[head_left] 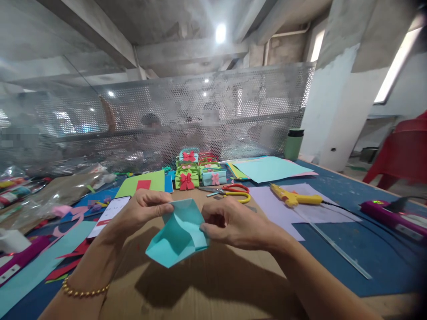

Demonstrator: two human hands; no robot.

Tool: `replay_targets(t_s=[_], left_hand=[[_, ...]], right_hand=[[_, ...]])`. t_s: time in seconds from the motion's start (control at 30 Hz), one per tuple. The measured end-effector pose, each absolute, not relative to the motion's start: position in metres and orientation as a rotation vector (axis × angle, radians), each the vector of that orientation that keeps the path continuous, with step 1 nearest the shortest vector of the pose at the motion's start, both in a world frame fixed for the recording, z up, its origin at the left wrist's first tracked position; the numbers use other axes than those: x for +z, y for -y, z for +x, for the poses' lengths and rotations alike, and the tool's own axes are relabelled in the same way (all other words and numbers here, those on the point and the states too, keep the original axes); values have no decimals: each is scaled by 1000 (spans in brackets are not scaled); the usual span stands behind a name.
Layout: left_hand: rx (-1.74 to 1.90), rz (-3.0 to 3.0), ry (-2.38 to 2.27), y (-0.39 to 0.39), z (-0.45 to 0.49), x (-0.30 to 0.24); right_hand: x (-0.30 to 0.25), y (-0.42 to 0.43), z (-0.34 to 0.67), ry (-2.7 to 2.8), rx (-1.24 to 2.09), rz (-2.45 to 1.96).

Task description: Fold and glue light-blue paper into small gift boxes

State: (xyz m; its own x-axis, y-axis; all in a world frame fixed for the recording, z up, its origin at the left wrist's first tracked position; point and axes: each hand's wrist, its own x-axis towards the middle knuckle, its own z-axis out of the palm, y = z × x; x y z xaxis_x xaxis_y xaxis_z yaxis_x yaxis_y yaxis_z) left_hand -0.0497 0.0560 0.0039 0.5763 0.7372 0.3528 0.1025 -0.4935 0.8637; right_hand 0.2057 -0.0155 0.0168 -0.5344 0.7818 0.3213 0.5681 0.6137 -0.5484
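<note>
Both my hands hold a folded turquoise paper piece (pixel 178 235) above a brown cardboard sheet (pixel 200 284). My left hand (pixel 142 211) pinches its upper left edge with thumb and fingers closed; a gold bead bracelet sits on that wrist. My right hand (pixel 233 224) pinches the right side of the paper, fingers curled. The paper is partly folded into a box-like shape with a flap open at the top.
A phone (pixel 110 215) lies left of my hands. Small paper gift baskets (pixel 196 171) stand behind, with red-handled scissors (pixel 233 191), a yellow glue gun (pixel 293 198), a clear ruler (pixel 340 253), coloured paper sheets (pixel 270 169) and a green tumbler (pixel 293 144). A perforated metal screen (pixel 167 115) backs the table.
</note>
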Motion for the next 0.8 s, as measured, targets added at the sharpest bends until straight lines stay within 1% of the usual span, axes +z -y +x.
replay_targets(t_s=[0.17, 0.27, 0.33, 0.43, 0.5, 0.63, 0.8], left_hand=[[902, 1963, -726, -54, -45, 5], [773, 2061, -703, -51, -36, 3], [658, 2148, -693, -48, -28, 1], [543, 2248, -663, -46, -20, -2], [505, 2311, -668, -45, -18, -3], [471, 2478, -715, -44, -17, -5], [562, 2737, -715, -44, -12, -6]], right_hand=[[19, 13, 209, 2311, 506, -1094], [20, 12, 208, 2226, 463, -1060], [19, 11, 206, 2189, 497, -1016], [12, 7, 201, 2221, 564, -988], [5, 4, 198, 2248, 534, -993], [-6, -2, 197, 2292, 430, -1079], [-9, -6, 191, 2288, 452, -1193]])
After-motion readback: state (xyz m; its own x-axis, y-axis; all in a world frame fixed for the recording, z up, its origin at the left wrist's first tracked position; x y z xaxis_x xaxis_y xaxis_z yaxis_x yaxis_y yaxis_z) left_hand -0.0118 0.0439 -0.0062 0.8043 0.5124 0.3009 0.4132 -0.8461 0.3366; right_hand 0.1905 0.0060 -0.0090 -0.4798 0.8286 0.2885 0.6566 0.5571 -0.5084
